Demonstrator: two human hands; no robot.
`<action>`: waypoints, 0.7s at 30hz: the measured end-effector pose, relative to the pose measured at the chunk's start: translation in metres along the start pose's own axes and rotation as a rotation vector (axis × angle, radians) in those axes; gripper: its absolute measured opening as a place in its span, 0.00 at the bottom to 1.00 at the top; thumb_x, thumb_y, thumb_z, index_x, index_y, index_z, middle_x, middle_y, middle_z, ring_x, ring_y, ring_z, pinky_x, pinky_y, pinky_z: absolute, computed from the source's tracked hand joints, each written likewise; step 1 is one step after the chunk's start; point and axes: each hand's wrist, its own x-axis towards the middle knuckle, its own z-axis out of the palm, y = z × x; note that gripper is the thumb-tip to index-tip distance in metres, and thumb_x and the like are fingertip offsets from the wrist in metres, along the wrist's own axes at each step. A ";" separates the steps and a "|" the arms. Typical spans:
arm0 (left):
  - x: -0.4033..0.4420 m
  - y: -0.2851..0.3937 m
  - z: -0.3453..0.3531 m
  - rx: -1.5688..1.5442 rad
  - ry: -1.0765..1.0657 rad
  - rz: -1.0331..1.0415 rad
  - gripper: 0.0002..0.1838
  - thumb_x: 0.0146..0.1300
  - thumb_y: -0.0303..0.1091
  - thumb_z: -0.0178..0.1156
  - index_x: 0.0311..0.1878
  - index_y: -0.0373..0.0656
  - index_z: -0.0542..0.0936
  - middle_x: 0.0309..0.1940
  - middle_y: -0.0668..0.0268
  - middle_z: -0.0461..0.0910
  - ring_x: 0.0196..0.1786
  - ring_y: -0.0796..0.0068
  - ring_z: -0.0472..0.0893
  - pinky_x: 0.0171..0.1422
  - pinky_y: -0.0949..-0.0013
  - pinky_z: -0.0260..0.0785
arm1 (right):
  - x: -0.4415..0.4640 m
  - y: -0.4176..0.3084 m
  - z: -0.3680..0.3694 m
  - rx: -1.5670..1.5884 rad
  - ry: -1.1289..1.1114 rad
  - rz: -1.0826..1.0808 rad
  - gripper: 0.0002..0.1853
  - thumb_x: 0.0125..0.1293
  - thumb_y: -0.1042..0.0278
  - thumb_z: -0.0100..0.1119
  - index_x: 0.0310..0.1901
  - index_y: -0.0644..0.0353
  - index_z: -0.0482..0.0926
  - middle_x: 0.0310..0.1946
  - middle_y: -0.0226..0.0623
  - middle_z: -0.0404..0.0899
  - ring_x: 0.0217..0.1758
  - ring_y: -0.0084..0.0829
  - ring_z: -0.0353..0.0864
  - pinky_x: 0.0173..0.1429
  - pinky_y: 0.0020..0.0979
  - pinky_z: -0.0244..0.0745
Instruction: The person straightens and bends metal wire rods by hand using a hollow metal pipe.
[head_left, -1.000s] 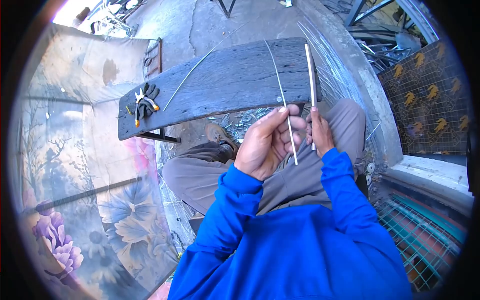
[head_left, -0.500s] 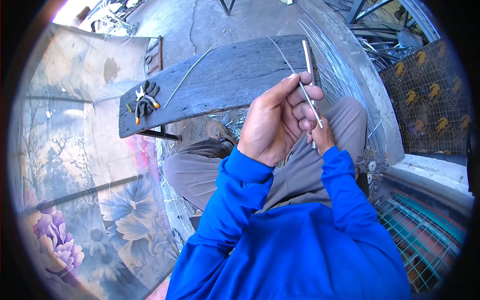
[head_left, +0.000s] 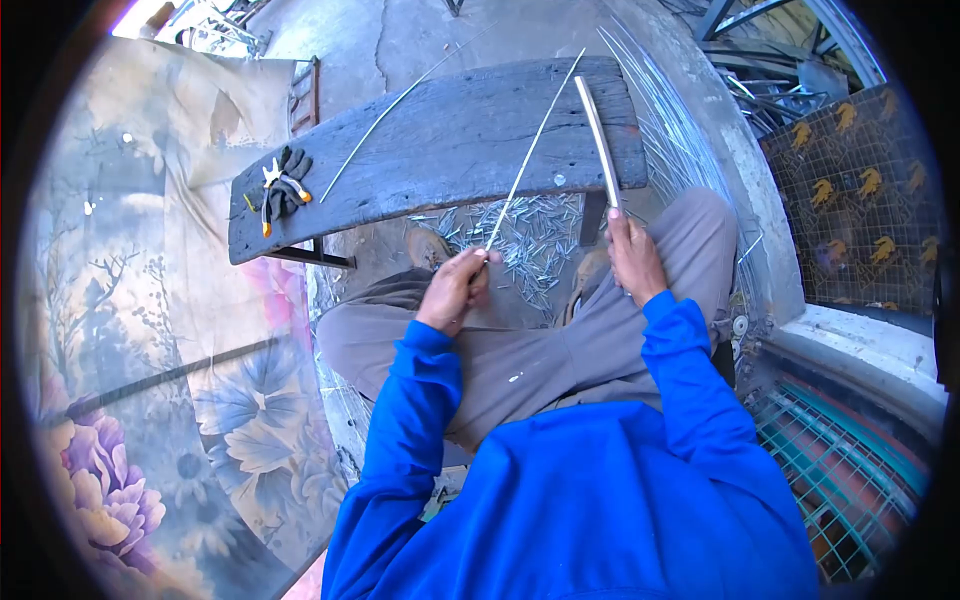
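My left hand (head_left: 457, 290) is closed round the lower end of a thin metal rod (head_left: 535, 148), which slants up and to the right over a dark wooden bench (head_left: 430, 150). In my right hand (head_left: 635, 255) is a thicker pale bar (head_left: 597, 140), gripped near its lower end and pointing up past the bench's right part. The two pieces are apart. Another thin rod (head_left: 374, 128) lies across the bench at the left. Pliers with orange-tipped handles (head_left: 270, 195) rest on a dark glove (head_left: 290, 180) at the bench's left end.
Many short metal pieces (head_left: 530, 250) are scattered on the floor under the bench. Long thin rods (head_left: 670, 120) lie along a concrete ledge at the right. A floral cloth (head_left: 240, 420) hangs at the left, and a green wire grid (head_left: 840, 480) is at the lower right.
My left hand has moved down and left with the thin rod, away from my right hand. The rod now slants up to the right. The bar in my right hand has tilted to the left.
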 end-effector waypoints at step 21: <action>-0.008 -0.005 -0.064 0.757 0.236 0.186 0.20 0.78 0.46 0.46 0.43 0.37 0.76 0.37 0.55 0.79 0.44 0.62 0.79 0.52 0.64 0.69 | -0.047 -0.068 0.019 -0.301 0.057 -0.286 0.28 0.76 0.39 0.39 0.39 0.61 0.71 0.29 0.63 0.79 0.38 0.68 0.77 0.43 0.64 0.67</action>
